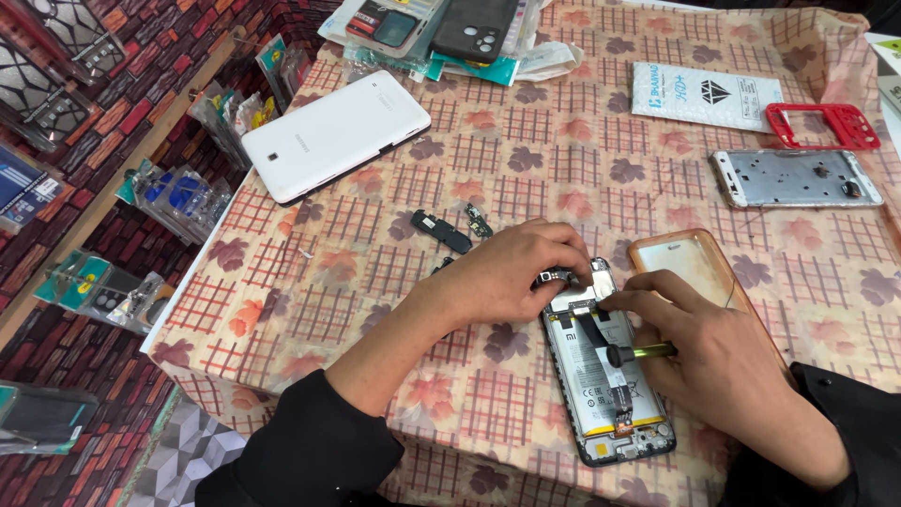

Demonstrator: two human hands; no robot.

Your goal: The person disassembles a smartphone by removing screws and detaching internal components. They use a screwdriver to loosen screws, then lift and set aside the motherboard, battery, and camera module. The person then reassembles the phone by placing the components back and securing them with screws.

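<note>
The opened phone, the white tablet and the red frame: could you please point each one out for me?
opened phone (601, 380): head view, on its exposed battery.
white tablet (333, 133): head view, on the middle of its back.
red frame (784, 123): head view, on its left side bar.

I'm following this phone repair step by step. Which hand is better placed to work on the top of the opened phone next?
Right hand: it holds the screwdriver, fingertips at the opened phone top. Left hand steadies it.

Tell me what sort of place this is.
Probably a phone repair stall: an opened smartphone with its battery exposed lies under both hands, a bare metal phone frame sits on the tablecloth, and packaged phone accessories hang at the left.
</note>
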